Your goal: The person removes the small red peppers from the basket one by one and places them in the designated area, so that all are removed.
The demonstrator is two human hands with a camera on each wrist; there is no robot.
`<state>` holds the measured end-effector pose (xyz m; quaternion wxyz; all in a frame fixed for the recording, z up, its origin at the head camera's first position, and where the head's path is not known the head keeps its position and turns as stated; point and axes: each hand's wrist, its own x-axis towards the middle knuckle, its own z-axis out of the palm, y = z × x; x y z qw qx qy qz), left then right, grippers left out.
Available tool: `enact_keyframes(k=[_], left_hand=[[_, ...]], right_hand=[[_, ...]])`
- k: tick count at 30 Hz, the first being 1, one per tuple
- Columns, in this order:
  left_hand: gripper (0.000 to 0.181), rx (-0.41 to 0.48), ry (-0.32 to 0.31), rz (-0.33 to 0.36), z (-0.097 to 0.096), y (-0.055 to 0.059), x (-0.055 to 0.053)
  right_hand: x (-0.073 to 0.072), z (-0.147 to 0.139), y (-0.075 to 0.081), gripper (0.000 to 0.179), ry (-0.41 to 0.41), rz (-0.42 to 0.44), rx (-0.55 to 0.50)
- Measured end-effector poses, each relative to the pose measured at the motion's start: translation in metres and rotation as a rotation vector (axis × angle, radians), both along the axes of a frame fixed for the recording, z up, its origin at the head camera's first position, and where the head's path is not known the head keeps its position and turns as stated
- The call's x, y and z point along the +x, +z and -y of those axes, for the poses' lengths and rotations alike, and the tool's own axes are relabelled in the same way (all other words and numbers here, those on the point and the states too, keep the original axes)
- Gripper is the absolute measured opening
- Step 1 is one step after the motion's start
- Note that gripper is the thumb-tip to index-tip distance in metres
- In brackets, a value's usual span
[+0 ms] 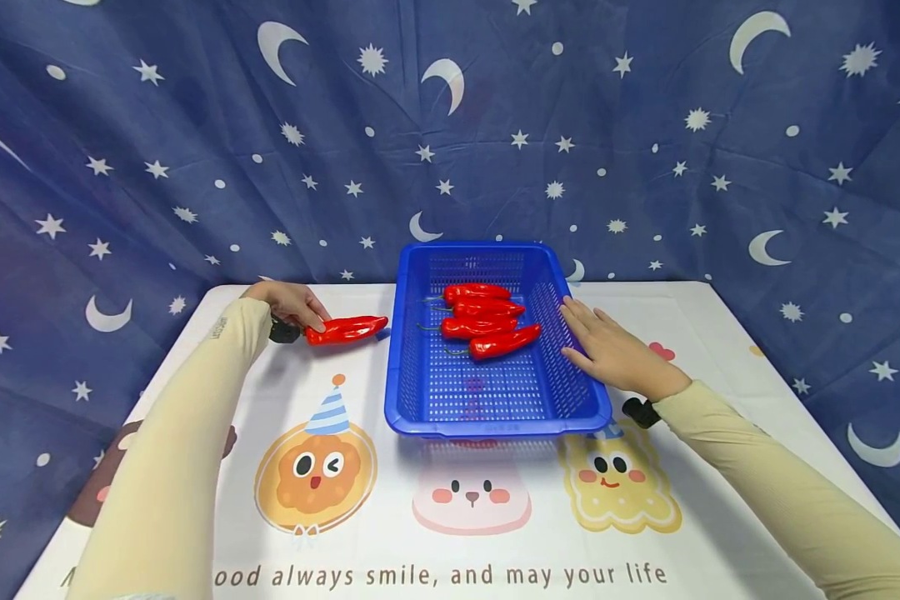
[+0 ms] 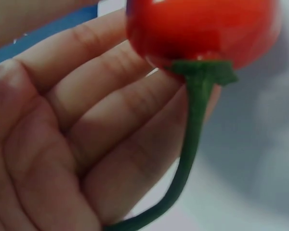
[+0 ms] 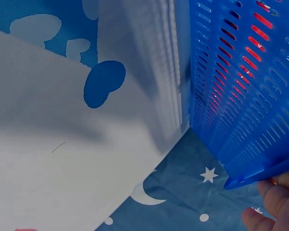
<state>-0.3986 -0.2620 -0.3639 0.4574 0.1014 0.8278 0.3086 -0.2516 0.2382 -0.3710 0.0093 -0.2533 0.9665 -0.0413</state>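
Left hand (image 1: 288,302) holds one long red pepper (image 1: 348,330) at its stem end, thumb laid along the near side and fingers behind; the pepper is outside the blue basket (image 1: 495,429), to its left, tip pointing at the wall and near it. Whether the pepper touches the desk (image 1: 390,500) cannot be told. Right hand (image 1: 618,354) grips no pepper: fingers fairly straight, resting along the basket's right rim. Four more peppers (image 1: 483,326) lie side by side inside, stems leftward, toward the far half. Step in hand, as judged: handling the lone pepper at the basket's side. Next move, if the pepper is to join the others, would call for lifting it clear of the left rim while the right hand steadies the basket. Materials: pepper skin glossy, taper long and slightly wrinkled; green stem (image 2: 196,106) thin and curved, matte. Basket looks like moulded plastic, rectangular, walls flared and slotted, rim rolled outward. Desk cover white, smooth, printed with cartoons; backdrop (image 1: 570,100) a creased, dark blue starry fabric.
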Motion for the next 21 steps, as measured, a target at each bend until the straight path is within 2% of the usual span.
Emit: enact_keyframes(k=[5,11,21], left_hand=[[0.043,-0.035,0.027,-0.035,-0.003,-0.008,-0.001],[0.049,-0.065,0.065,-0.073,-0.005,-0.011,0.001],[0.045,-0.07,0.049,-0.088,-0.006,-0.012,0.003]], right_hand=[[0.0,0.0,0.0,0.068,0.001,-0.003,0.001],[-0.001,-0.001,-0.001,0.068,0.005,-0.011,0.003],[-0.001,-0.002,-0.002,0.069,0.01,-0.008,0.003]])
